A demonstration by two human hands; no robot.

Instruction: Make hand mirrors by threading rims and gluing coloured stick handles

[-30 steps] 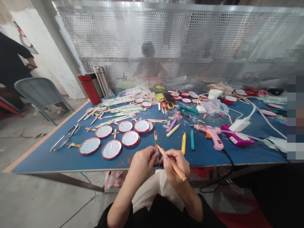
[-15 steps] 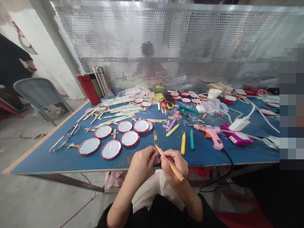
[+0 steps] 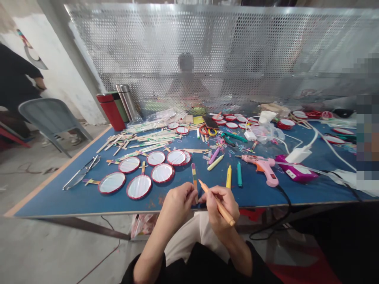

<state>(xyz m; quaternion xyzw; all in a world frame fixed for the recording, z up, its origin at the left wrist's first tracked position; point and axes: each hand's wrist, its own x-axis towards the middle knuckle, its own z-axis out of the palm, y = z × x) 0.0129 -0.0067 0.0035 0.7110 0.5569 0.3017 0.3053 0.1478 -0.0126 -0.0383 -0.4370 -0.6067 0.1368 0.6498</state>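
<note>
My left hand (image 3: 181,199) is closed on the lower part of a wooden craft stick (image 3: 194,173), which stands out upward with coloured bands of purple, yellow, green and orange. In my right hand (image 3: 222,203) is an orange marker (image 3: 217,202), gripped like a pen, its tip just right of the stick and apart from it. To the right lie a yellow marker (image 3: 229,176) and a teal marker (image 3: 239,174). A purple marker (image 3: 214,156) and a pale yellow marker (image 3: 215,162) rest farther up. Left of my hands are several round, red-rimmed drums (image 3: 139,186), some with coloured stick handles.
A pink glue gun (image 3: 260,163) and a purple box (image 3: 299,171) with a white plug and cables occupy the right side. Plain craft sticks (image 3: 154,137), glasses (image 3: 81,173) and a red bottle (image 3: 110,112) stand or lie leftward. A perforated metal screen (image 3: 148,51) borders the back.
My right hand has moved slightly right and down, taking the marker's tip off the stick. An orange band now shows on the stick. My left hand stays nearly in place.
</note>
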